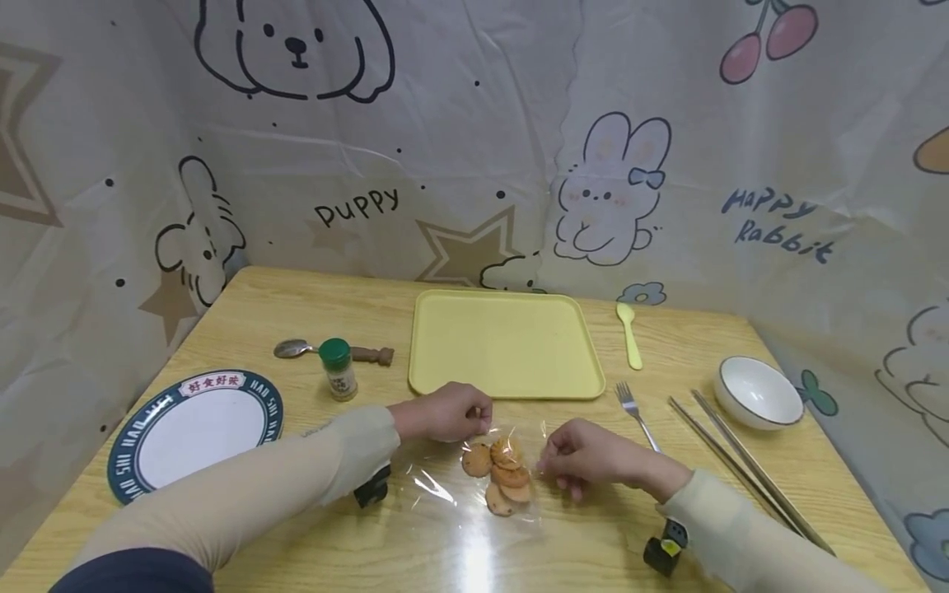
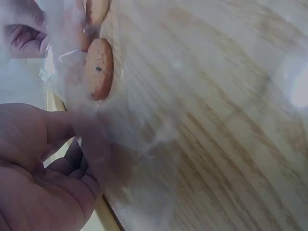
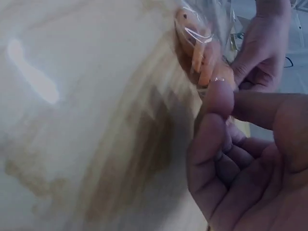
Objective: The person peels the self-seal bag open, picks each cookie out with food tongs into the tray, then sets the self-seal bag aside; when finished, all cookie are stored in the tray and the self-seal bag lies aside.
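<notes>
A clear plastic bag (image 1: 437, 487) with several round orange-brown cookies (image 1: 510, 478) in it lies over the front middle of the wooden table. My left hand (image 1: 451, 411) pinches the bag's far edge, just left of the cookies. At the bag's right side, my right hand (image 1: 589, 455) pinches the film between thumb and index finger. From the left wrist, the film spreads out from the left fingers, with a speckled cookie (image 2: 99, 70) beside them. Cookies (image 3: 204, 53) inside shiny film also show just beyond the right fingertips in the right wrist view.
A yellow tray (image 1: 507, 346) sits behind the hands. To the left are a plate (image 1: 200, 428), a green-capped shaker (image 1: 338, 369) and a spoon (image 1: 294, 348). On the right lie a yellow spoon (image 1: 629, 336), a fork (image 1: 638, 414), chopsticks (image 1: 752, 469) and a white bowl (image 1: 759, 393).
</notes>
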`<state>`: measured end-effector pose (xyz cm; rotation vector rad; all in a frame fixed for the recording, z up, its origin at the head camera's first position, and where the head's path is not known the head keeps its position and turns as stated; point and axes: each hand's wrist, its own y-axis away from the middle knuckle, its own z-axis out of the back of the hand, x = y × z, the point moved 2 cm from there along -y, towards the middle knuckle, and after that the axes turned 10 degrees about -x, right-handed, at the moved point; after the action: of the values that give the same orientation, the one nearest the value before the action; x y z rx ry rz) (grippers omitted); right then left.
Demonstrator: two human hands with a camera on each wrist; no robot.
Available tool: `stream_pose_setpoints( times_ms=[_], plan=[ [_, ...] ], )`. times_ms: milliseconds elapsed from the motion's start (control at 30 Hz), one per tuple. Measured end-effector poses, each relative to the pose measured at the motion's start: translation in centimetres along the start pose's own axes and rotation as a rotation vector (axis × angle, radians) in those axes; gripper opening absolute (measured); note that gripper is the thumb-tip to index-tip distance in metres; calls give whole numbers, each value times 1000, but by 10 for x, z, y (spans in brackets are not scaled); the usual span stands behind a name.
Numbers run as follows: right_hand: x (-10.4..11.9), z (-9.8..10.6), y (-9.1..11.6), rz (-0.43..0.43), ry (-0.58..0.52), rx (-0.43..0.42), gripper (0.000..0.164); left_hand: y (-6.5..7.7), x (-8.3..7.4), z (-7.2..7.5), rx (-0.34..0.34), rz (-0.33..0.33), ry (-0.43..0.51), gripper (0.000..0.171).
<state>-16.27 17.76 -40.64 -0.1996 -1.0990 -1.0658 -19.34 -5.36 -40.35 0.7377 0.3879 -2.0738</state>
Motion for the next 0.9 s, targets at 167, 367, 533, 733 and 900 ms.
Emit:
stream_pose_setpoints(
  times_ms=[167,367,533,733,900],
  plan=[
    [0,-7,3,-106,-89,-22,48,-1,-1,-2,-7,7,-6,12],
    [4,-23,7,-164,-184,-39,40,-3,-1,-5,-37,12,-30,13],
    [3,-25,7,-126,-226,-40,30,-5,1,-6,-25,-6,-1,12],
    [-5,-21,10,-68,-244,29,28,-6,4,-7,-13,4,-16,12],
    [-9,-18,16,-25,-177,37,28,-5,4,-7,-6,13,-27,13]
  ],
)
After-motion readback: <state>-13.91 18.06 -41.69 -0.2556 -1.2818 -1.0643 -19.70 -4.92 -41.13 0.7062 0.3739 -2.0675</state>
